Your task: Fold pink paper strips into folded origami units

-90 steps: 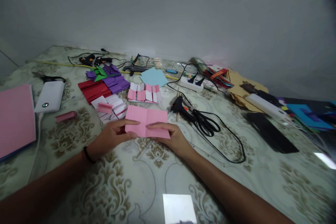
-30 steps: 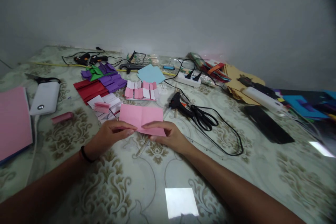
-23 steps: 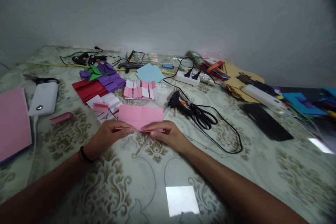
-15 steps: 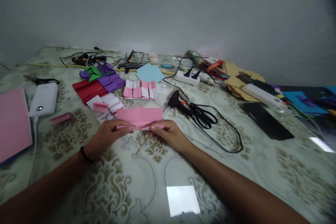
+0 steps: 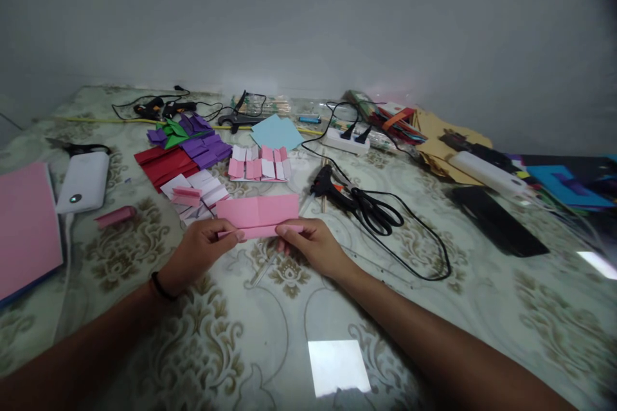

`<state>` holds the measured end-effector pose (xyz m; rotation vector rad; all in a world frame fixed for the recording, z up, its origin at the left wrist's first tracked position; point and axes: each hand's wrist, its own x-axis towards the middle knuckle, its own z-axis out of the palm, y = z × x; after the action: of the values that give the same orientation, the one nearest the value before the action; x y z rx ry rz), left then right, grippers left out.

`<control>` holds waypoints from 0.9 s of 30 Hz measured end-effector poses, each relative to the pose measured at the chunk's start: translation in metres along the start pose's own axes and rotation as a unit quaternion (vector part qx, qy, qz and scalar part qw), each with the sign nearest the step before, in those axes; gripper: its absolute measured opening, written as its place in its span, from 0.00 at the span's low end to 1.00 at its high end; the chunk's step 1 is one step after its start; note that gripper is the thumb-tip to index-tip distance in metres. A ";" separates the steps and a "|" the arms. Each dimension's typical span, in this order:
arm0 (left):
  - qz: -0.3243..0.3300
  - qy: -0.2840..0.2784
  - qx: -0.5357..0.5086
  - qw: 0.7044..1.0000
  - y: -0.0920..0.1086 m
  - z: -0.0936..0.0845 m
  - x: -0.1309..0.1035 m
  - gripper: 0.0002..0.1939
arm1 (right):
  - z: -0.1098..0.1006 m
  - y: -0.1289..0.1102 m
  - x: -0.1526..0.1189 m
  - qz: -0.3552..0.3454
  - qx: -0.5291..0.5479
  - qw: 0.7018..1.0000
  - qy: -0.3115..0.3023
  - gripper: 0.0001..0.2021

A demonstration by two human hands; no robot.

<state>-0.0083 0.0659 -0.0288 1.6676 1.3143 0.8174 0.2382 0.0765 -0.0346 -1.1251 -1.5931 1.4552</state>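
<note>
A pink sheet of paper [image 5: 259, 209] is held between both hands above the table, with a narrow strip folded up along its near edge and a crease down its middle. My left hand [image 5: 207, 245] pinches the left end of that fold, thumb on top. At the right end, my right hand [image 5: 308, 243] grips the fold the same way, its other fingers curled underneath. Just beyond the paper lie folded white and pink paper pieces [image 5: 260, 164]. A black hot glue gun [image 5: 332, 189] with a coiled cord rests right of the hands.
On the left are a white power bank [image 5: 84, 181], scissors [image 5: 77, 147] and pink sheets [image 5: 29, 225]. Red [image 5: 166, 166] and purple folded papers [image 5: 207, 149] lie behind the hands. Farther right sit a power strip [image 5: 347, 140], a black phone [image 5: 499, 221] and brown paper [image 5: 453, 141].
The near strip of the pink paper is pressed a little flatter along its fold, and my left thumb has shifted slightly. Both hands keep their hold; the whole view has shifted slightly.
</note>
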 end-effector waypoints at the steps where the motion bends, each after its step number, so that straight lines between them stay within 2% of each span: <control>1: 0.004 0.002 -0.003 1.000 0.000 0.001 0.000 0.15 | 0.000 0.000 0.000 0.001 -0.003 1.000 0.003 0.24; 4: 0.003 0.016 -0.022 1.000 0.001 0.003 0.000 0.16 | 0.000 0.000 -0.001 0.002 -0.013 1.000 0.010 0.25; 10: -0.035 0.025 -0.129 0.991 0.006 0.008 -0.002 0.18 | 0.000 -0.001 -0.001 0.006 -0.013 1.000 0.013 0.25; 27: -0.025 0.046 -0.125 0.991 0.009 0.013 -0.004 0.16 | 0.000 -0.001 0.000 0.012 0.047 0.998 0.031 0.24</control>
<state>0.0053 0.0580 -0.0266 1.4087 1.2548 0.9955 0.2386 0.0764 -0.0340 -1.1290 -1.4574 1.4809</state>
